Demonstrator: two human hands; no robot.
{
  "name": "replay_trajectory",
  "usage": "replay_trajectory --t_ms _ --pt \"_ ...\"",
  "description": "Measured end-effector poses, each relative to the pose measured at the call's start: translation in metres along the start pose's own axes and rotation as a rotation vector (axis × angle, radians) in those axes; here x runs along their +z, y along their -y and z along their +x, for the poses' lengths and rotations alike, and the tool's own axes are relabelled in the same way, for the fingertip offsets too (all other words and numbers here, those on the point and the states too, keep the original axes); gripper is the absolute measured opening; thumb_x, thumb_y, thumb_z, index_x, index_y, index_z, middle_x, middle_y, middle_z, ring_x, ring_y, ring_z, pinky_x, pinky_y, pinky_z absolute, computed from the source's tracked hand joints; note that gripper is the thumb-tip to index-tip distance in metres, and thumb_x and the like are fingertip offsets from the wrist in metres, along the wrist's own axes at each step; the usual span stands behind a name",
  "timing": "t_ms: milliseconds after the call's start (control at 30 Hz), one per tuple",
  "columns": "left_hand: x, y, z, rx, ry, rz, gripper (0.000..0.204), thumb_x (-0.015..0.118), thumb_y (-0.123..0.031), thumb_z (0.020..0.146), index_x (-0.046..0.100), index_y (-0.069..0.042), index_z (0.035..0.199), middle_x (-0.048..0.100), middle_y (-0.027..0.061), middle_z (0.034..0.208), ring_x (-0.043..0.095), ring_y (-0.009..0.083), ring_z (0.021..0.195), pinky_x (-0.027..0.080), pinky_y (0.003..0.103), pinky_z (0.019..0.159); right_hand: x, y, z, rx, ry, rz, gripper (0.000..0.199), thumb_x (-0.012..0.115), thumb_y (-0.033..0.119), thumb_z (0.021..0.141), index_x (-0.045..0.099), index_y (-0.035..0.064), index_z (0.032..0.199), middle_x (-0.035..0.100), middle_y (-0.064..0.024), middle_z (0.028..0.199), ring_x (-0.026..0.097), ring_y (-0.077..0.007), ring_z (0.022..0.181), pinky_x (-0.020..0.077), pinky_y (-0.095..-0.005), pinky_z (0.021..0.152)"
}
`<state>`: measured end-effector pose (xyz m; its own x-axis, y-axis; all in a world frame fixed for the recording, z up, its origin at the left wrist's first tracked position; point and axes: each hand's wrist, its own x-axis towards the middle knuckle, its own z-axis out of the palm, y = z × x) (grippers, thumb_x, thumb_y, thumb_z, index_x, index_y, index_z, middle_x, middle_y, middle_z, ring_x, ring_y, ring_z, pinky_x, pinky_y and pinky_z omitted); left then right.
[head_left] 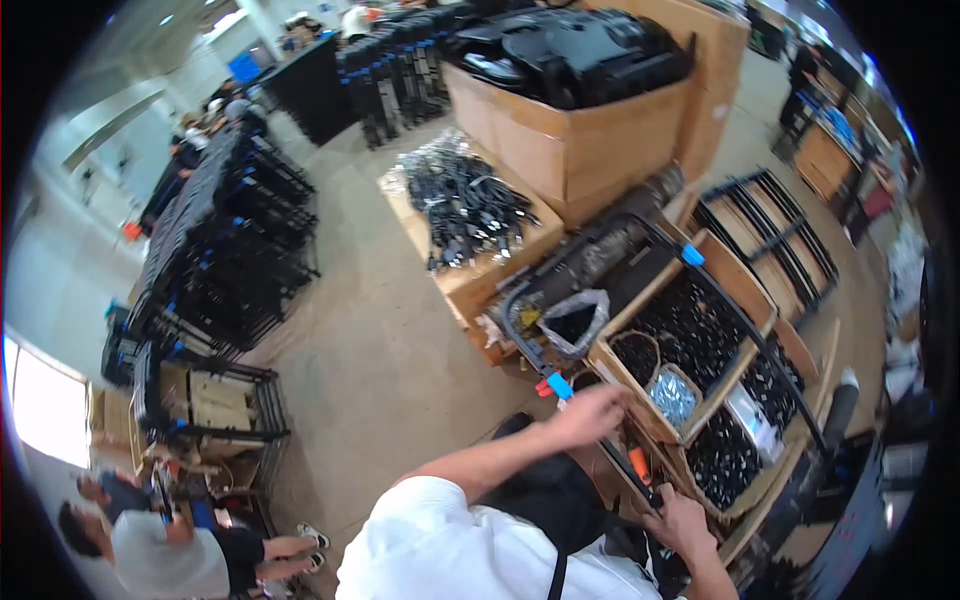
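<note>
1. The right hand (682, 522) appears to have its fingers closed around the near tube of a black tubular frame (751, 331); the frame runs out from that grip, past the left fingers, and bends back across the bins beyond them.
2. The left hand (590, 415) is blurred beside the same tube, close to a blue clip (559, 386) with a red piece (543, 388) just beyond it. I cannot tell whether these fingers grip anything or stand open.
3. To work well here, I would keep the right grip firm so the tube cannot roll, and let the left fingers work square to it.
4. An orange handle (638, 464) lies between the two hands; best keep the right knuckles clear of it.
5. Beyond the fingers sits a divided wooden tray (735, 268). Its far compartment holds small black parts (690, 325); nearer the left fingertips is a clear bag of silvery pieces (672, 396).
6. The compartment just past the right fingers holds more black parts (722, 465), with a white packet (750, 425) at its edge.
7. Ahead of the left fingers, a plastic bag (596, 309) holds something dark.
</note>
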<state>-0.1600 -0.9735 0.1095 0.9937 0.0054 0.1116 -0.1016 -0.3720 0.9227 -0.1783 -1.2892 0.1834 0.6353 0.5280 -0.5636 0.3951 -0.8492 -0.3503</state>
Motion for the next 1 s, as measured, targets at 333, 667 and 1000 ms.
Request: replay_trajectory --t_ms 333,667,1000 --pt "-0.174 0.057 0.125 0.143 -0.231 0.370 0.020 0.064 -0.015 0.098 0.074 -0.007 0.113 0.072 0.0174 0.108 0.071 0.0374 0.103 0.058 0.046 0.090 0.040 0.042 0.017 0.516 -0.463 -0.263 0.050 0.067 0.053 0.096 0.073 0.0061 0.081 0.076 -0.0195 0.081 0.075 -0.0374 0.070 0.0584 -0.0489 0.064" --pt "-0.475 0.123 0.250 -0.302 -0.554 0.832 0.037 0.060 -0.039 0.098 0.075 -0.006 0.108 0.076 0.0223 0.107 0.073 0.0425 0.101 0.057 0.053 0.091 0.053 0.044 0.026 0.790 -0.004 -0.502 0.033 0.083 0.035 0.077 0.074 0.0127 0.101 0.077 -0.0095 0.092 0.078 -0.0276 0.088 0.0619 -0.0402 0.075" --pt "-0.494 0.155 0.305 -0.681 -0.036 0.872 0.049 0.074 -0.042 0.085 0.079 -0.004 0.115 0.076 0.0211 0.120 0.072 0.0361 0.116 0.058 0.043 0.098 0.027 0.057 0.061 0.787 0.083 -0.484 0.042 0.077 0.026 0.081 0.069 0.0083 0.119 0.077 -0.0124 0.098 0.077 -0.0302 0.094 0.0616 -0.0426 0.079"
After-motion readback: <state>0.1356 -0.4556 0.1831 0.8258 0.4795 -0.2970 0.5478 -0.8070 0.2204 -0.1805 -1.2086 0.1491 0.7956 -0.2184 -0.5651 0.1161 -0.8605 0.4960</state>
